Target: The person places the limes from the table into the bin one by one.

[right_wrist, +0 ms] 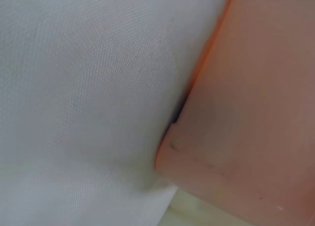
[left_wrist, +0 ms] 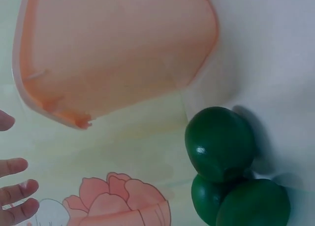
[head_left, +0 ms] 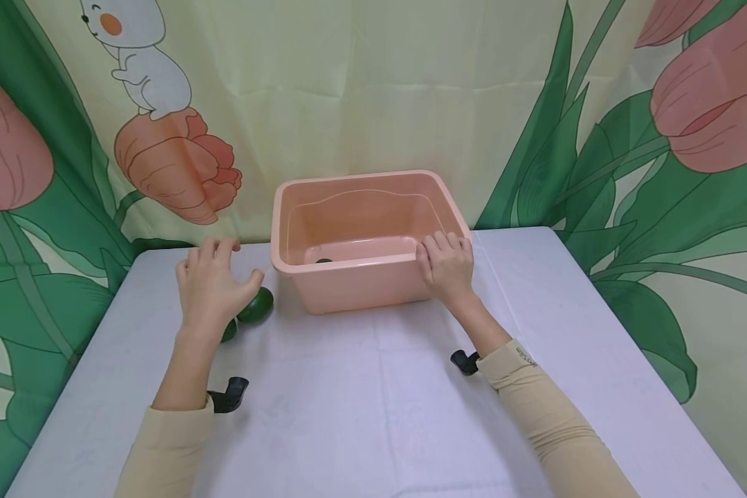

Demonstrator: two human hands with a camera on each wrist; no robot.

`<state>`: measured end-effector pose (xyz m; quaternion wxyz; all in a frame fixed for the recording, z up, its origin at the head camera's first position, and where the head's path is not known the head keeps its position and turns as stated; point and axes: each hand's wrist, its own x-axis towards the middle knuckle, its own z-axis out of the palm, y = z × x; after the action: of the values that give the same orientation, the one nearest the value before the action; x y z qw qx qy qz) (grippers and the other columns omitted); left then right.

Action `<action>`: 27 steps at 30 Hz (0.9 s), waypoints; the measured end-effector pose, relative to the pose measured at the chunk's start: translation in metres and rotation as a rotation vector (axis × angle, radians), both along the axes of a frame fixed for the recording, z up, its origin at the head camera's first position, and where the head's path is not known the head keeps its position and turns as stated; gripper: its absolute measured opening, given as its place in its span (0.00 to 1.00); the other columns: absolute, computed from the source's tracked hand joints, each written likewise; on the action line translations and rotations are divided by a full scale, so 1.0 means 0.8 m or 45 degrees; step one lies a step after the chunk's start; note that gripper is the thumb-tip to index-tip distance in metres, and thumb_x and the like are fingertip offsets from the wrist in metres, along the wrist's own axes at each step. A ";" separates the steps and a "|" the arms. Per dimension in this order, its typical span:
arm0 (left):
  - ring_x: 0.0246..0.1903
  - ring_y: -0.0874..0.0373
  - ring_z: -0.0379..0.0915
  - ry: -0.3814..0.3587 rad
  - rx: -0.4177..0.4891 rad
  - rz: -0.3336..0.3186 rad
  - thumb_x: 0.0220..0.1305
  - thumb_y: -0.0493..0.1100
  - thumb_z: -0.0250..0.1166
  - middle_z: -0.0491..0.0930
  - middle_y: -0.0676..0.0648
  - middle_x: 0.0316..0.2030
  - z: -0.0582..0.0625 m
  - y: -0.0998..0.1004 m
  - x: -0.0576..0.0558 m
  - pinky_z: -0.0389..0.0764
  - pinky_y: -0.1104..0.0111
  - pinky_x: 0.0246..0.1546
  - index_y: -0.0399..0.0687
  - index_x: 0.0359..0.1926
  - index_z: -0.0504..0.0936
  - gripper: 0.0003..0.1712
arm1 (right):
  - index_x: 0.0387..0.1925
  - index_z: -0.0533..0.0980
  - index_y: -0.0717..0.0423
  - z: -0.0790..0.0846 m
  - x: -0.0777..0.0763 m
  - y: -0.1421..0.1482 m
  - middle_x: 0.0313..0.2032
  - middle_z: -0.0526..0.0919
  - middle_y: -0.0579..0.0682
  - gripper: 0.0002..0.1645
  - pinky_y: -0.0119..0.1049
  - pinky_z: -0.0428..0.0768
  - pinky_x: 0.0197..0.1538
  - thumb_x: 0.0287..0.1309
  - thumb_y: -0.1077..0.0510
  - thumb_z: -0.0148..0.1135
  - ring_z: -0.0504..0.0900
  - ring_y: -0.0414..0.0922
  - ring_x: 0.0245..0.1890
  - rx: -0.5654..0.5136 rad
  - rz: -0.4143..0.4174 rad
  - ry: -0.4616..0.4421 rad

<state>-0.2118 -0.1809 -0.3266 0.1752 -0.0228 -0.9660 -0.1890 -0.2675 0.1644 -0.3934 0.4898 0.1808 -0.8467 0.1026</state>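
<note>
My left hand (head_left: 214,289) is spread above the table, its thumb overlapping a glossy dark green, egg-shaped fruit (head_left: 258,306) in the head view. A second green fruit (head_left: 229,331) shows partly behind that wrist. In the left wrist view three such fruits cluster together, the nearest-to-bin one (left_wrist: 220,143) in front, and the fingertips (left_wrist: 23,190) stand apart from them. My right hand (head_left: 449,266) grips the near right rim of a pink plastic bin (head_left: 361,285). Inside the bin, a bit of green (head_left: 324,261) peeks over the front rim.
A white cloth covers the table (head_left: 348,408). Behind the bin hangs a printed curtain (head_left: 373,90) with tulips and a rabbit, close to the table's back edge. Black wrist cameras (head_left: 229,395) sit at both cuffs.
</note>
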 end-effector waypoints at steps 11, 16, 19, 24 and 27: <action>0.45 0.38 0.58 -0.037 -0.050 0.050 0.51 0.52 0.59 0.66 0.35 0.46 -0.016 -0.023 0.007 0.55 0.43 0.48 0.38 0.47 0.69 0.27 | 0.21 0.70 0.58 0.001 -0.001 -0.001 0.22 0.70 0.53 0.20 0.46 0.65 0.32 0.61 0.51 0.39 0.67 0.52 0.25 -0.005 0.009 0.007; 0.45 0.37 0.57 -0.101 -0.083 0.040 0.51 0.50 0.57 0.65 0.34 0.47 -0.026 -0.038 0.012 0.54 0.42 0.48 0.39 0.48 0.68 0.26 | 0.22 0.71 0.58 0.001 -0.001 0.000 0.22 0.71 0.53 0.21 0.46 0.65 0.32 0.61 0.51 0.39 0.67 0.52 0.25 0.002 0.009 0.014; 0.46 0.36 0.56 -0.145 -0.104 0.021 0.52 0.50 0.58 0.64 0.34 0.48 -0.032 -0.047 0.014 0.53 0.42 0.48 0.38 0.49 0.67 0.27 | 0.21 0.71 0.58 0.000 -0.001 0.000 0.22 0.71 0.53 0.21 0.46 0.65 0.32 0.61 0.51 0.39 0.67 0.51 0.25 0.000 0.005 0.023; 0.47 0.35 0.56 -0.167 -0.129 -0.017 0.51 0.49 0.62 0.64 0.33 0.49 -0.044 -0.064 0.015 0.52 0.41 0.49 0.37 0.51 0.67 0.30 | 0.21 0.70 0.58 0.000 -0.001 0.000 0.22 0.71 0.53 0.21 0.46 0.65 0.32 0.60 0.50 0.39 0.67 0.51 0.25 -0.004 0.003 0.025; 0.48 0.35 0.56 -0.162 -0.134 -0.041 0.50 0.48 0.62 0.64 0.33 0.49 -0.053 -0.075 0.014 0.52 0.40 0.49 0.37 0.51 0.67 0.30 | 0.21 0.70 0.58 0.000 -0.001 0.000 0.23 0.72 0.53 0.20 0.46 0.65 0.32 0.60 0.51 0.39 0.67 0.52 0.25 0.000 0.001 0.020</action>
<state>-0.2004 -0.2409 -0.3689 0.1091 -0.0356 -0.9832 -0.1419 -0.2684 0.1641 -0.3938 0.4963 0.1818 -0.8428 0.1015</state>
